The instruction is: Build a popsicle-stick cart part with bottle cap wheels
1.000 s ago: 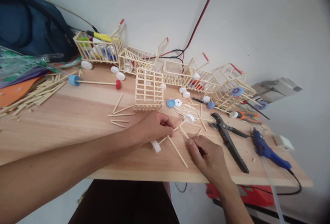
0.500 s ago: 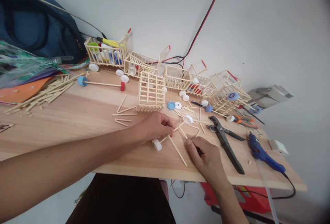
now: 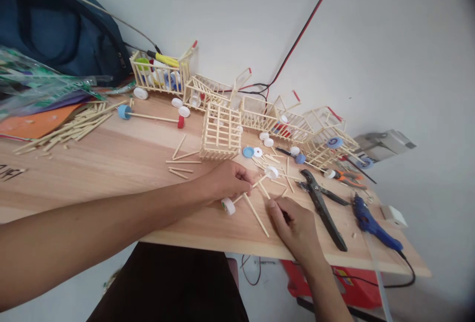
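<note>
My left hand (image 3: 233,182) is closed in a pinch around the middle of a wooden stick axle (image 3: 260,179). A white bottle cap (image 3: 272,172) sits on its far end and a second white cap (image 3: 228,206) on its near end. My right hand (image 3: 293,218) pinches the lower end of a short wooden stick (image 3: 264,190), whose upper end meets the axle near the far cap. Another wooden stick (image 3: 257,215) slants from the axle toward the table's front edge; I cannot tell whether it is joined. Just beyond my left hand stands a stick basket (image 3: 221,131).
Several small stick carts (image 3: 258,113) line the wall. At right lie a black-handled cutter (image 3: 324,215), orange pliers (image 3: 349,178) and a blue glue gun (image 3: 373,223). Loose sticks (image 3: 89,121) and a blue bag (image 3: 55,25) are at left. A capped axle (image 3: 152,116) lies behind my left arm.
The camera view has shifted slightly, so the background sits a little differently. Both hands keep the same grips, and the sticks between them show almost no movement.
</note>
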`<state>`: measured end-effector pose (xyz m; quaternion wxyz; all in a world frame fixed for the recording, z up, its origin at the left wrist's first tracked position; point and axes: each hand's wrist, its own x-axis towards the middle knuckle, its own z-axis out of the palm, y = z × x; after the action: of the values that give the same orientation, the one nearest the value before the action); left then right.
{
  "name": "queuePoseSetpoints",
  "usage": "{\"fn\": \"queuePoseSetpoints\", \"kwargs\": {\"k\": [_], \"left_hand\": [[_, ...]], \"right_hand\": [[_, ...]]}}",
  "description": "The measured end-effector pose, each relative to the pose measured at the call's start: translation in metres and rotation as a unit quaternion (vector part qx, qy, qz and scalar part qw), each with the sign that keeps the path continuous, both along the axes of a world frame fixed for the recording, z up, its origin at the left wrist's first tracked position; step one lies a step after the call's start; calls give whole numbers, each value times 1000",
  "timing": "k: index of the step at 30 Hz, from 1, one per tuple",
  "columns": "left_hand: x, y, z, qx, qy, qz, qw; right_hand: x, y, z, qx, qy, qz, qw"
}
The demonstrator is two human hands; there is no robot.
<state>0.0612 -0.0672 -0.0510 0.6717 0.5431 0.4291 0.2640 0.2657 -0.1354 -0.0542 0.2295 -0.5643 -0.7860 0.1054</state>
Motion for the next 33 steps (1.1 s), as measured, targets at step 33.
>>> {"fn": "queuePoseSetpoints", "kwargs": {"k": [33], "left_hand": [[0,1,4,-6,-7,-4,1000]], "right_hand": [[4,1,-4,-20,17,1,1000]]}}
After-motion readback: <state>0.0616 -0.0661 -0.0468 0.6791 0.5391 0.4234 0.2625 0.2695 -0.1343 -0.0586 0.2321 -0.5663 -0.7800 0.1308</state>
